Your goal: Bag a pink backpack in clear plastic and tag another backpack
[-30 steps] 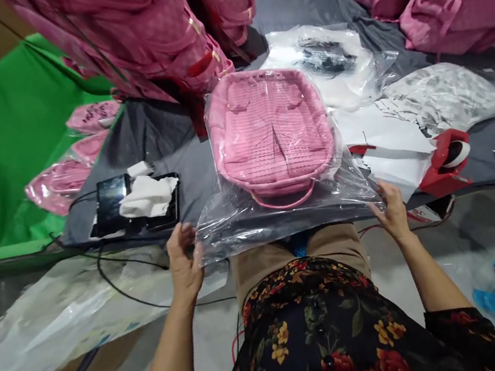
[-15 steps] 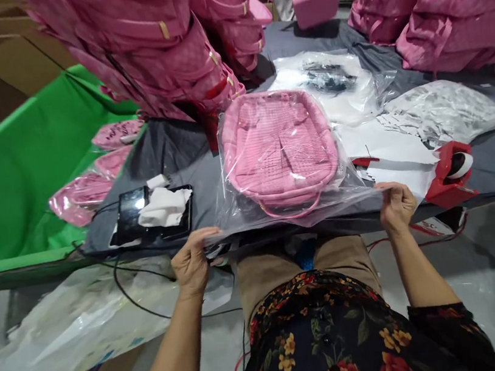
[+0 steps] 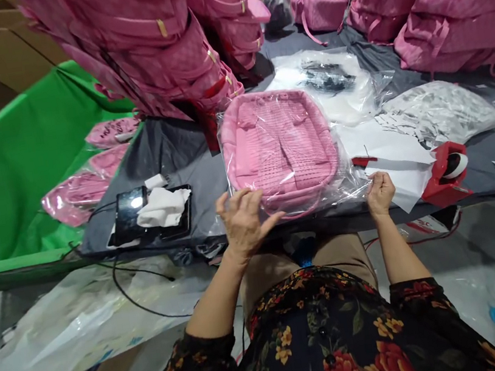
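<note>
A pink backpack [image 3: 281, 144] lies flat on the dark-covered table inside a clear plastic bag [image 3: 348, 180]. My left hand [image 3: 243, 220] rests at the lower left edge of the bag with fingers spread, touching the plastic. At the bag's lower right corner, my right hand [image 3: 380, 192] pinches the plastic between thumb and fingers. The backpack's handle loop points toward me, partly behind my left hand.
Tall piles of pink bags [image 3: 154, 45] rise at the back left and right. A red tape dispenser [image 3: 446, 176] stands right, near a bag of tags [image 3: 446, 111]. Left lie a dark device [image 3: 129, 211] and white cloth [image 3: 162, 206], beside a green bin [image 3: 8, 188].
My left hand has let go of the bag's left corner and moved right onto its near edge. My right hand has shifted slightly left. Across the table, a pink bag has come down.
</note>
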Demonstrator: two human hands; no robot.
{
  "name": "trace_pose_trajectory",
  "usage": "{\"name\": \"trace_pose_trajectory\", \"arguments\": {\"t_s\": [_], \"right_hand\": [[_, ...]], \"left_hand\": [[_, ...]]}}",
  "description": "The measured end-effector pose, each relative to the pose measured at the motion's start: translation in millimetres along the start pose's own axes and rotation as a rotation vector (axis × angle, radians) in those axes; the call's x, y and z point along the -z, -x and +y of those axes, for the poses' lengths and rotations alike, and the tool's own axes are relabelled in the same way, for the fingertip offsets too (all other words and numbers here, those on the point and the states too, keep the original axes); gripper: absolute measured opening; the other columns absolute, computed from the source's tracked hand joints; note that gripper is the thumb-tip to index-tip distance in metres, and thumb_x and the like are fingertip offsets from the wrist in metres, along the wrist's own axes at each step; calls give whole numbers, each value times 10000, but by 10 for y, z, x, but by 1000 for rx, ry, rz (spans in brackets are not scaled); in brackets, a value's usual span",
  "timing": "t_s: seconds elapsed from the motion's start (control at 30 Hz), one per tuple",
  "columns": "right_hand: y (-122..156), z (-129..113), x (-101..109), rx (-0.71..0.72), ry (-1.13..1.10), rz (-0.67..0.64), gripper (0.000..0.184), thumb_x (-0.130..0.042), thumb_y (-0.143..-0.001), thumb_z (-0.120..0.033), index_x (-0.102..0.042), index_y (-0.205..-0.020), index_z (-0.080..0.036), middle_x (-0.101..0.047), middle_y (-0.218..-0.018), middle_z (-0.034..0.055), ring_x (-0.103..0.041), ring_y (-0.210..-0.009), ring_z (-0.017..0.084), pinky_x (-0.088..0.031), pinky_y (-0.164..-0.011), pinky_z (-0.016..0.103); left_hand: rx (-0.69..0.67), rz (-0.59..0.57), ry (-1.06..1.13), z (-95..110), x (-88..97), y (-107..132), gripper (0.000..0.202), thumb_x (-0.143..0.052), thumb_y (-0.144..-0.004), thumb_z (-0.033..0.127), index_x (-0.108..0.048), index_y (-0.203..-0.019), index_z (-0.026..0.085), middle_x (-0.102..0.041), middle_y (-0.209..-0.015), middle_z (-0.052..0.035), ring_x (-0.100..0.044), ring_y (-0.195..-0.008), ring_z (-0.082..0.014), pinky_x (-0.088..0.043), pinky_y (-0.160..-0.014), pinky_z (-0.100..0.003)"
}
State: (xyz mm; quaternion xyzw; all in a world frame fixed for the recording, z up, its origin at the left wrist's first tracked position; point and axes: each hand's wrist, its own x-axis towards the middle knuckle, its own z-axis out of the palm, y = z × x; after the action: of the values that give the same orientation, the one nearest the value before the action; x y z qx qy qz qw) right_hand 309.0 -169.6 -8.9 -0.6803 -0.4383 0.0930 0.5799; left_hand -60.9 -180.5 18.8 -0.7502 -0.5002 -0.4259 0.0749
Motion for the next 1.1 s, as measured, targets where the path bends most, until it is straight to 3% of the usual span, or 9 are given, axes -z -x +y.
{"name": "trace_pose_trajectory", "arguments": {"t_s": [0.07,0.17,0.33,0.53,0.63,0.83,0.97,1.03,1.1], "right_hand": [[-7,-1,-4,-15,-24,0,651,-355,-895,-873,-488,-777,-246,-386,-475,-80,-398,-410,130,-330,-450,274],[-11,11,-10,-29,-50,-19,646,-375,-892,-870,-498,-788,-244,-395,-470,-82,-403,-404,127,-347,-449,269],[-8,36,-23,-61,-105,-19,634,-395,-903,-855,-512,-812,-238,-416,-517,-79,-413,-407,111,-345,-427,254],[12,9,-13,-80,-123,-43,659,-402,-874,-888,-506,-822,-239,-410,-537,-87,-385,-376,97,-325,-392,255],[29,-26,38,-53,-38,-42,665,-349,-891,-888,-482,-789,-245,-404,-507,-87,-414,-386,107,-353,-431,261],[-68,-28,193,25,173,-35,630,-286,-970,-798,-511,-763,-247,-427,-433,-64,-484,-411,144,-405,-538,285],[-261,12,141,-61,208,-247,603,-408,-941,-771,-531,-679,-243,-433,-401,-53,-497,-395,152,-390,-518,289],[-333,13,92,-153,204,-374,595,-470,-916,-757,-541,-637,-236,-426,-372,-53,-475,-362,150,-384,-495,289],[-353,-2,98,-214,211,-416,583,-504,-900,-743,-560,-637,-226,-456,-381,-46,-480,-362,149,-395,-493,287]], "left_hand": [[-135,-129,-25,175,-63,-82,589,-690,-831,721,-698,-1116,205,-726,-1002,-107,-600,-1099,-317,-257,-1139,-515],[-222,-199,-42,266,-114,-136,430,-706,-876,622,-692,-966,201,-708,-869,-76,-600,-986,-288,-274,-1086,-493],[-267,-158,-9,207,-99,-182,138,-702,-953,312,-650,-866,218,-696,-749,-6,-587,-847,-217,-299,-980,-429],[-409,-123,-44,130,-56,-259,168,-642,-996,264,-646,-834,220,-675,-710,18,-587,-846,-191,-298,-968,-408],[-454,-173,-66,60,-38,-285,206,-587,-1022,253,-650,-827,225,-663,-706,9,-599,-862,-194,-304,-962,-406],[-344,-408,30,-54,-205,-550,380,-463,-1063,338,-599,-731,213,-611,-689,-36,-562,-818,-216,-378,-928,-413],[-263,-597,143,-113,-356,-718,458,-437,-1063,362,-554,-648,207,-530,-634,-35,-487,-712,-204,-385,-750,-350],[-226,-681,179,-133,-382,-743,454,-448,-1054,355,-568,-643,202,-512,-641,-34,-468,-686,-196,-368,-709,-334],[-208,-714,192,-142,-381,-737,450,-445,-1052,351,-584,-651,199,-510,-655,-36,-466,-688,-195,-366,-710,-331]]}}
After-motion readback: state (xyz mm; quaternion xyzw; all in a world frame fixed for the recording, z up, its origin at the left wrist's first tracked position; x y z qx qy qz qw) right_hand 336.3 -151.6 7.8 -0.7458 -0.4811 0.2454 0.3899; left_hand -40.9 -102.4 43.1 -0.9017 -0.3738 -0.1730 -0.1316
